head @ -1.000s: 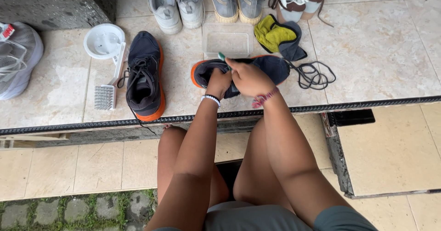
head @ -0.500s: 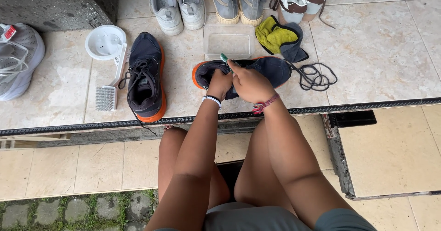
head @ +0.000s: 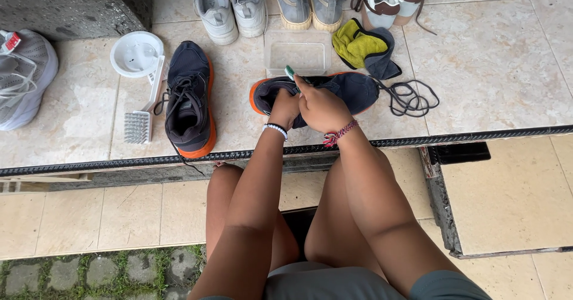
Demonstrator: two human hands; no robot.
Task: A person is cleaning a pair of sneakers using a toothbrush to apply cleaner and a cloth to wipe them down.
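Both hands gripped the dark shoe, left hand steadying its soft, light upper, right hand pinching a small brush.

Bare tile right of the tangled laces. Behind the dark shoe, crowding: clear tub and yellow cloth close by. Leftward, bare tile, then second dark shoe and brush.
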